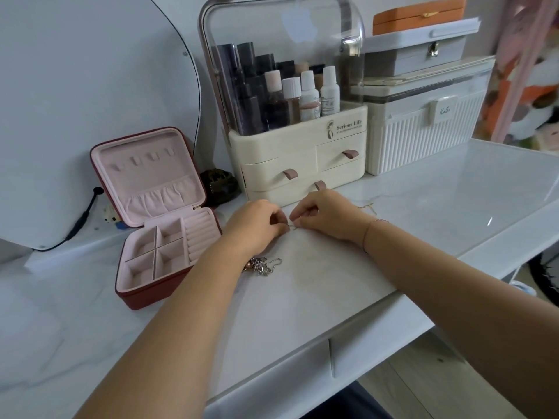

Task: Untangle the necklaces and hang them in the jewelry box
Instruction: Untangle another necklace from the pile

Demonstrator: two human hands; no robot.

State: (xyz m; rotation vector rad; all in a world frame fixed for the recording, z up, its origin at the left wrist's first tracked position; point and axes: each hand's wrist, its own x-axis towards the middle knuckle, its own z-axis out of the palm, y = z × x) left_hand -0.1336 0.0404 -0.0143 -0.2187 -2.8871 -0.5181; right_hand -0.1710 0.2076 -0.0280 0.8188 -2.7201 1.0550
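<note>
White tabletop (423,207): left hand (257,226) and right hand (328,219) meet, fingertips of both pinching a thin chain (292,227). Beside the left wrist lie tangled necklaces (262,265). Further left, the jewelry box (151,294) stands open.

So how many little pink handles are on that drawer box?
3, all on the cream organiser: the left handle, the upper right handle, the bottom handle just beyond the right hand. None seems hidden.
</note>
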